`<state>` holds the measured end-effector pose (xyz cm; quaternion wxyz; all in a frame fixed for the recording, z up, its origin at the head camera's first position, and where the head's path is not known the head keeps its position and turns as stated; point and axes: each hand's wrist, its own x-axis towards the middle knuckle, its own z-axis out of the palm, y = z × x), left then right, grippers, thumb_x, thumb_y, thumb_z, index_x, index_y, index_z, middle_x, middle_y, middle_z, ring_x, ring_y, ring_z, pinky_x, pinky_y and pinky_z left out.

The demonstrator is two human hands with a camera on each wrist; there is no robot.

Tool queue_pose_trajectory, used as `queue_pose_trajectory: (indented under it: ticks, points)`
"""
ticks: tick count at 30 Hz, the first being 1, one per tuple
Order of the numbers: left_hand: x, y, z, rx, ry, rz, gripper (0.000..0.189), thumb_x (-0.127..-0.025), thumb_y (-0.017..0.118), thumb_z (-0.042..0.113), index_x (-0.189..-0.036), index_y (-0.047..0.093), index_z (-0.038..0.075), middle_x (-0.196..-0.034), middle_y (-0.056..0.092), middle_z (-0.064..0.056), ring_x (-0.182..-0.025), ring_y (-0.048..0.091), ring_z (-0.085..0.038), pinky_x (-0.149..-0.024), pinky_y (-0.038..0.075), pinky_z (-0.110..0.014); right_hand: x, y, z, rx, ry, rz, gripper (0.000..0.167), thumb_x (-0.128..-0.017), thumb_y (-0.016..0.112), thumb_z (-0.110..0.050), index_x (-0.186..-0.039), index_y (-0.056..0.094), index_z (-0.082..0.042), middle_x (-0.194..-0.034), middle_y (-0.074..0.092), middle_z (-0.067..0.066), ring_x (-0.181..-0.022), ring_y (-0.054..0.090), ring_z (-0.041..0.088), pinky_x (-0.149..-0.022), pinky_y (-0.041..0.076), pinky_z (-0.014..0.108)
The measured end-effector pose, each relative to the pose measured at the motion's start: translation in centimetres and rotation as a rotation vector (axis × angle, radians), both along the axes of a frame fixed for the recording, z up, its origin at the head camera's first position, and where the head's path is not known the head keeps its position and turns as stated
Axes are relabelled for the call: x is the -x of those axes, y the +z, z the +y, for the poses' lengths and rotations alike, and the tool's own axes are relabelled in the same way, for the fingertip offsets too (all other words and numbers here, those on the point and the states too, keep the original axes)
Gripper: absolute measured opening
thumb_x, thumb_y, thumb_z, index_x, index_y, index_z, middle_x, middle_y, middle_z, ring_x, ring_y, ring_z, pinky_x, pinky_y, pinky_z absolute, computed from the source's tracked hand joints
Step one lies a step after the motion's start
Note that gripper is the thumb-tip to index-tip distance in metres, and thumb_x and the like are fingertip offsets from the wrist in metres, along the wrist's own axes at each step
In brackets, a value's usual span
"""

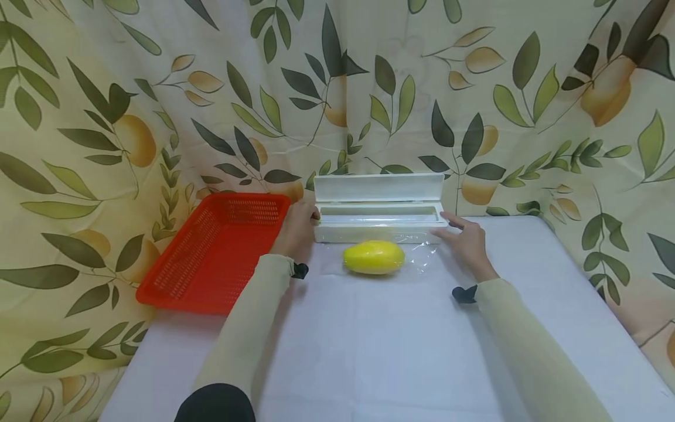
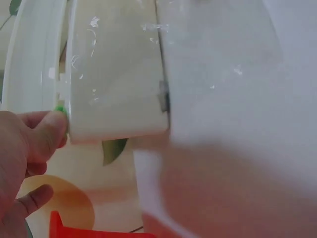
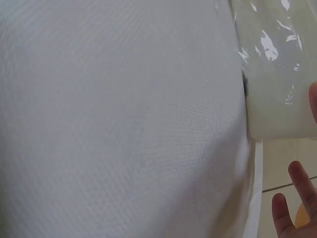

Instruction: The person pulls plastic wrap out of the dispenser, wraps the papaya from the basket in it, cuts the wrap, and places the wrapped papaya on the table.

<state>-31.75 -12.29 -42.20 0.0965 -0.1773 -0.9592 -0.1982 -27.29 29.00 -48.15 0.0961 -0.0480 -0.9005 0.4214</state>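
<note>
A white cling film dispenser [image 1: 369, 235] lies at the table's far edge, its lid [image 1: 378, 188] raised. Clear film [image 1: 422, 256] hangs over its front onto the table. On that film, or under it, I cannot tell which, sits a smooth yellow oval fruit [image 1: 373, 257]. At the dispenser's left end my left hand [image 1: 296, 230] pinches a small green tab [image 2: 60, 107] between thumb and finger. My right hand [image 1: 466, 243] holds the right end, thumb on the front wall and index finger at the upper edge, other fingers spread beyond it.
A red perforated basket [image 1: 211, 258] stands left of the dispenser, close by my left forearm. White cloth [image 1: 395, 346] covers the table. Behind the table hangs a curtain [image 1: 379, 53] with leaves and fruit printed on it.
</note>
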Motion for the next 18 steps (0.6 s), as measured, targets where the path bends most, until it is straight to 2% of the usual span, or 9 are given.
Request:
queue_pose_trajectory:
  ticks: [3, 9, 14, 18]
  points:
    - [-0.1, -0.06, -0.25, -0.051, 0.022, -0.022, 0.016, -0.097, 0.065, -0.003, -0.103, 0.078, 0.005, -0.098, 0.063, -0.007, -0.094, 0.054, -0.024, -0.089, 0.052, -0.036, -0.03, 0.15, 0.0, 0.007, -0.003, -0.004, 0.07, -0.089, 0.079, -0.047, -0.15, 0.054, -0.022, -0.152, 0.051, 0.018, -0.141, 0.043, 0.042, -0.115, 0.028, 0.064]
    - [-0.14, -0.22, -0.24, -0.071, 0.027, -0.015, 0.014, -0.096, 0.067, -0.001, -0.102, 0.079, 0.003, -0.099, 0.065, -0.01, -0.096, 0.057, -0.025, -0.092, 0.052, -0.037, -0.07, -0.05, 0.02, 0.009, -0.01, -0.008, 0.069, -0.09, 0.079, -0.045, -0.15, 0.055, -0.021, -0.152, 0.052, 0.017, -0.139, 0.045, 0.041, -0.113, 0.031, 0.063]
    - [-0.31, -0.39, -0.35, -0.082, 0.04, -0.017, 0.016, -0.095, 0.067, -0.002, -0.103, 0.079, 0.005, -0.098, 0.064, -0.009, -0.095, 0.054, -0.024, -0.091, 0.051, -0.036, 0.07, -0.14, 0.08, 0.007, 0.002, 0.027, 0.067, -0.09, 0.079, -0.043, -0.149, 0.056, -0.02, -0.152, 0.051, 0.016, -0.139, 0.047, 0.041, -0.114, 0.03, 0.063]
    - [-0.33, -0.43, -0.35, -0.086, 0.025, 0.003, 0.016, -0.095, 0.068, -0.003, -0.103, 0.08, 0.004, -0.098, 0.065, -0.009, -0.095, 0.054, -0.025, -0.09, 0.051, -0.035, 0.03, -0.02, 0.13, 0.012, 0.006, 0.044, 0.067, -0.09, 0.08, -0.043, -0.148, 0.057, -0.02, -0.152, 0.051, 0.015, -0.138, 0.048, 0.04, -0.115, 0.03, 0.062]
